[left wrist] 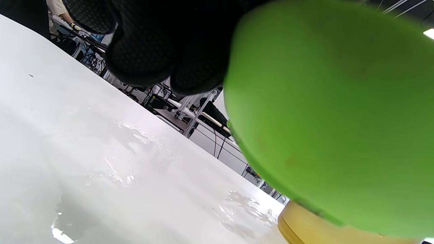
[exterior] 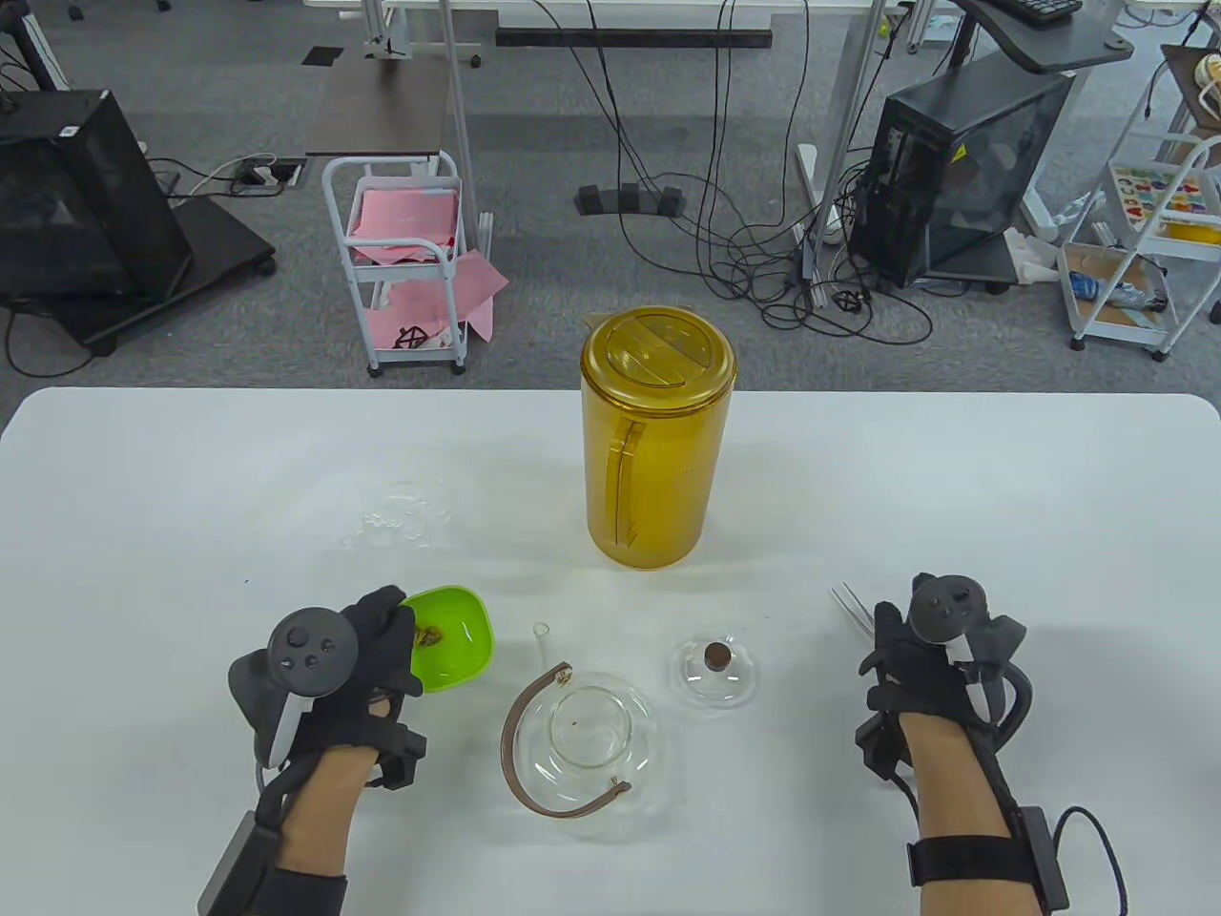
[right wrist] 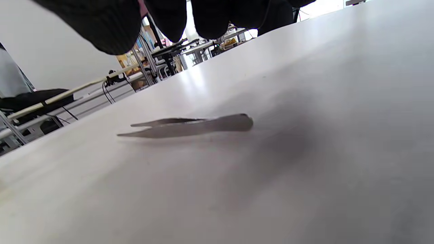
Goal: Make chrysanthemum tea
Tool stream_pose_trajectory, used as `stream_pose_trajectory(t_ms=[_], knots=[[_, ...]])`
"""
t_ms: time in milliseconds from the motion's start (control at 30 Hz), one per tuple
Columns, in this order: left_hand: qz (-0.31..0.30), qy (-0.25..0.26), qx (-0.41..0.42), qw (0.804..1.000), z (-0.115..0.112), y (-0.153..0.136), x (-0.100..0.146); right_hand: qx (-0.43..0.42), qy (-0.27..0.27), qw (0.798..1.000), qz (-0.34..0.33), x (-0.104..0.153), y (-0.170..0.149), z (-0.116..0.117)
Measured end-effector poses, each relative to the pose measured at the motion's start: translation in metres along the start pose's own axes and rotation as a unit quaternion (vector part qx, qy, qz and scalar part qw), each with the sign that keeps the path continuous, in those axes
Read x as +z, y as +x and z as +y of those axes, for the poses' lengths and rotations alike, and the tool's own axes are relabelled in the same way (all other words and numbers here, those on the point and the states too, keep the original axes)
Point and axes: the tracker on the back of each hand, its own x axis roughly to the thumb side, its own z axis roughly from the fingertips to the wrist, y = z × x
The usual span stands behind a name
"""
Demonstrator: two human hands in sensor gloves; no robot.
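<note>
My left hand [exterior: 382,639] grips the near-left rim of a green bowl [exterior: 456,637] and holds it off the table; a few dried chrysanthemums [exterior: 429,634] lie inside. In the left wrist view the green bowl [left wrist: 332,115] fills the right side, above the table, with my gloved fingers [left wrist: 162,51] on it. A glass teapot [exterior: 584,742] with a brown handle stands lidless at the front centre; its glass lid [exterior: 713,670] lies to its right. Metal tweezers [exterior: 852,607] lie on the table just beyond my right hand [exterior: 897,639], which hovers above the tweezers [right wrist: 190,124] and holds nothing.
A tall amber pitcher [exterior: 656,448] with its lid on stands at the table's middle; its base [left wrist: 305,227] shows in the left wrist view. Spilled water [exterior: 401,520] wets the table [exterior: 143,534] left of the pitcher. Carts, cables and computer cases stand beyond the far edge.
</note>
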Motion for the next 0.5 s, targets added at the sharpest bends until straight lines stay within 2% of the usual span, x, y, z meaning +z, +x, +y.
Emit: stream_pose_trajectory(t_ms=[200,500], knots=[[-0.003,-0.002,-0.002,1.000,0.000,0.000,0.000,0.075,0.062,0.995,0.028,-0.010,0.005,0.023],[-0.013,-0.010,-0.009,1.000,-0.005,0.004,-0.001,0.153,0.023,0.988,0.028,-0.010,0.022,0.030]])
